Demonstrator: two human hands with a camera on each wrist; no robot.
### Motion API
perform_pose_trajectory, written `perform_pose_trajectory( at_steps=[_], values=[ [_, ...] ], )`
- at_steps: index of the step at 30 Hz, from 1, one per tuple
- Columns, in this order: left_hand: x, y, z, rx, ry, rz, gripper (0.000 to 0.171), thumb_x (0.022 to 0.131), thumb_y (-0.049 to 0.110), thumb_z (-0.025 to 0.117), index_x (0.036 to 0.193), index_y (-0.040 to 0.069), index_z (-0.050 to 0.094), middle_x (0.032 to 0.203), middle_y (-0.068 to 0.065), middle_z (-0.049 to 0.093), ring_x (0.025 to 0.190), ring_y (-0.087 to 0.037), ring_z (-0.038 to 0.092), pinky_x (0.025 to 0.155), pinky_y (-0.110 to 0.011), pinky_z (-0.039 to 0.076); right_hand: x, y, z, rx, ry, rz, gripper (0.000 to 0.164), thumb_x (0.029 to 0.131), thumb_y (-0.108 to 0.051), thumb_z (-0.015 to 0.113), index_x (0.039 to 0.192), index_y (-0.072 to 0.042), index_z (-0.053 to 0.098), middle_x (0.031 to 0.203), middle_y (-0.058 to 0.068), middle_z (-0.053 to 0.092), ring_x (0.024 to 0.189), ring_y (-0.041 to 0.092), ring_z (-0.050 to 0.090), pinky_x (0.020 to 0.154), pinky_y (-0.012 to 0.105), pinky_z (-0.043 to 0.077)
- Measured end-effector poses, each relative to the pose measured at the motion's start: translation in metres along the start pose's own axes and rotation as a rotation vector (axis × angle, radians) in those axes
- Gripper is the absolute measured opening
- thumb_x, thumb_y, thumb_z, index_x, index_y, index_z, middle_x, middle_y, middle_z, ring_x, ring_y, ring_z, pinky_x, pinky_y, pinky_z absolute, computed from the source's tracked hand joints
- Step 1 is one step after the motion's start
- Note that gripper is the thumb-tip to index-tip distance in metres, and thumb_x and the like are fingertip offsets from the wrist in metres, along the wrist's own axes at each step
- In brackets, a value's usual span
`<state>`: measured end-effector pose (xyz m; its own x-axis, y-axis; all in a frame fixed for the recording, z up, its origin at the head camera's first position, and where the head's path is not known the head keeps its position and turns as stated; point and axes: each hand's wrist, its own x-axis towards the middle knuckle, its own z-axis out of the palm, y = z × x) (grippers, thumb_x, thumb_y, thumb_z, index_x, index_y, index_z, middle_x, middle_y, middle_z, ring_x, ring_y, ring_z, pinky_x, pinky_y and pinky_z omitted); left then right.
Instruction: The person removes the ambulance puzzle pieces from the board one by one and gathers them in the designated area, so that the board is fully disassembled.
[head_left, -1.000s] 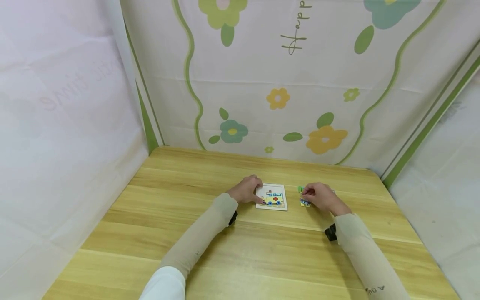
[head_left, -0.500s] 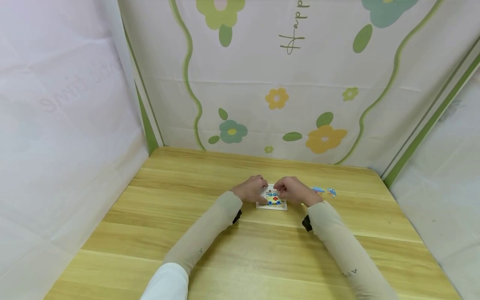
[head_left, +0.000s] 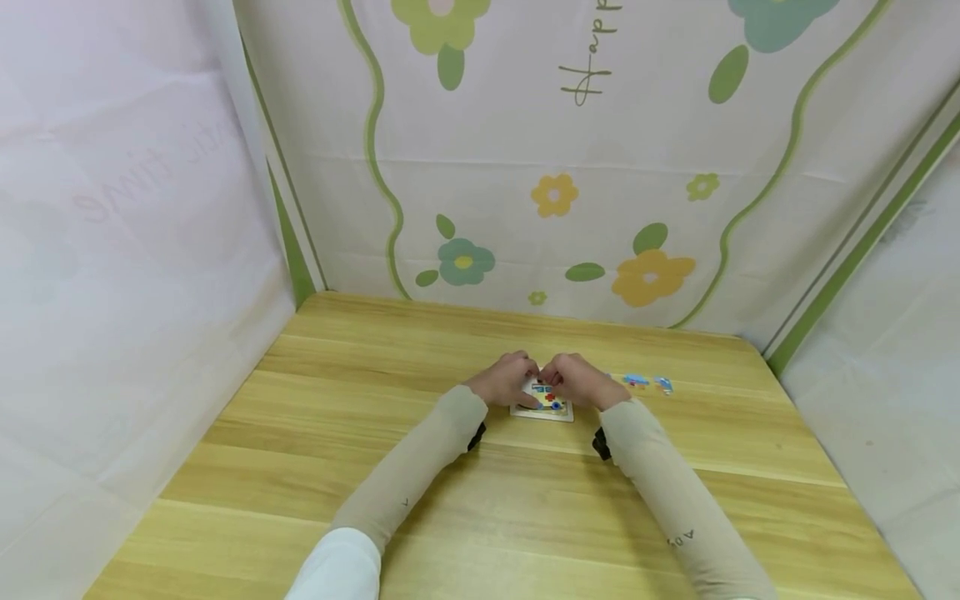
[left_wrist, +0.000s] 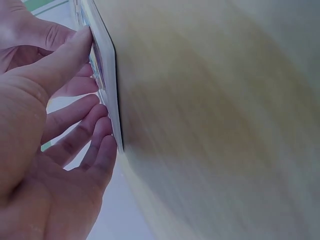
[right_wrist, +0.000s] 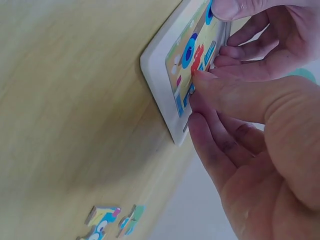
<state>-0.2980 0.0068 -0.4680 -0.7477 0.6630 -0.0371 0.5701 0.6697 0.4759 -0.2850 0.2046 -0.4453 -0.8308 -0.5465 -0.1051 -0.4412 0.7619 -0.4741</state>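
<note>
A small white-framed jigsaw board [head_left: 564, 416] lies on the table, its picture a yellow ambulance with blue wheels and a red cross. My left hand [head_left: 506, 381] holds the board at its left side, thumb over the picture and fingers along the far edge, as the left wrist view shows. From the right, my right hand [head_left: 579, 382] reaches over the board's upper part. In the right wrist view its thumb and forefinger pinch a puzzle piece right at the picture; the fingertips hide most of that piece. Both hands' fingertips are close together.
Loose puzzle pieces lie to the right of the board, among them a blue one [head_left: 636, 380] and another blue-and-white one [head_left: 663, 385]. The wooden table [head_left: 465, 508] is walled by printed white cloth [head_left: 510, 142] at the back and sides.
My right hand has moved left from the loose pieces to the board and now works at its upper part. The left hand has shifted slightly right over the board, which stays in place.
</note>
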Motion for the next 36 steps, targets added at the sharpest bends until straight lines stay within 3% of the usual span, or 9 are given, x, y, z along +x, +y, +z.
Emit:
perform_pose_trajectory(
  at_steps=[8, 14, 23, 29, 36],
  values=[
    [0.0, 0.003, 0.0, 0.01, 0.007, -0.016, 0.053, 0.092, 0.033, 0.085, 0.133, 0.004, 0.068, 0.128, -0.007, 0.063, 0.113, -0.018, 0.059, 0.099, -0.029, 0.053, 0.0, 0.002, -0.001, 0.044, 0.023, 0.054, 0.026, 0.095, 0.009, 0.067, 0.12, 0.002, 0.072, 0.114, 0.015, 0.074, 0.104, 0.026, 0.071, 0.094, 0.042, 0.06],
    [-0.001, 0.003, 0.0, -0.008, 0.007, -0.028, 0.052, 0.092, 0.032, 0.084, 0.132, 0.003, 0.068, 0.129, -0.009, 0.063, 0.113, -0.021, 0.06, 0.097, -0.03, 0.055, -0.002, 0.004, -0.003, 0.142, 0.058, 0.098, 0.011, 0.103, -0.007, 0.068, 0.112, -0.005, 0.074, 0.103, 0.008, 0.075, 0.093, 0.019, 0.07, 0.088, 0.039, 0.06],
    [-0.003, 0.003, 0.0, -0.013, 0.01, -0.042, 0.055, 0.092, 0.033, 0.084, 0.135, 0.003, 0.067, 0.131, -0.009, 0.062, 0.116, -0.022, 0.06, 0.101, -0.031, 0.054, -0.005, 0.008, -0.006, 0.174, 0.114, 0.104, 0.007, 0.105, -0.01, 0.065, 0.106, -0.008, 0.072, 0.1, 0.008, 0.073, 0.092, 0.023, 0.069, 0.082, 0.035, 0.058],
    [-0.004, 0.005, 0.0, -0.01, 0.002, -0.053, 0.057, 0.092, 0.032, 0.084, 0.137, 0.003, 0.065, 0.133, -0.009, 0.061, 0.12, -0.022, 0.058, 0.107, -0.032, 0.051, -0.024, 0.028, -0.019, 0.197, 0.149, 0.127, 0.007, 0.105, -0.009, 0.066, 0.104, -0.006, 0.072, 0.1, 0.009, 0.072, 0.094, 0.025, 0.068, 0.083, 0.034, 0.057],
    [-0.005, 0.006, 0.001, -0.003, 0.003, -0.073, 0.059, 0.093, 0.033, 0.083, 0.14, 0.004, 0.064, 0.134, -0.008, 0.061, 0.122, -0.022, 0.058, 0.109, -0.032, 0.051, -0.066, 0.062, -0.046, 0.176, 0.116, 0.126, 0.007, 0.104, -0.009, 0.067, 0.104, -0.004, 0.072, 0.098, 0.01, 0.073, 0.089, 0.018, 0.067, 0.078, 0.027, 0.055]
  ],
)
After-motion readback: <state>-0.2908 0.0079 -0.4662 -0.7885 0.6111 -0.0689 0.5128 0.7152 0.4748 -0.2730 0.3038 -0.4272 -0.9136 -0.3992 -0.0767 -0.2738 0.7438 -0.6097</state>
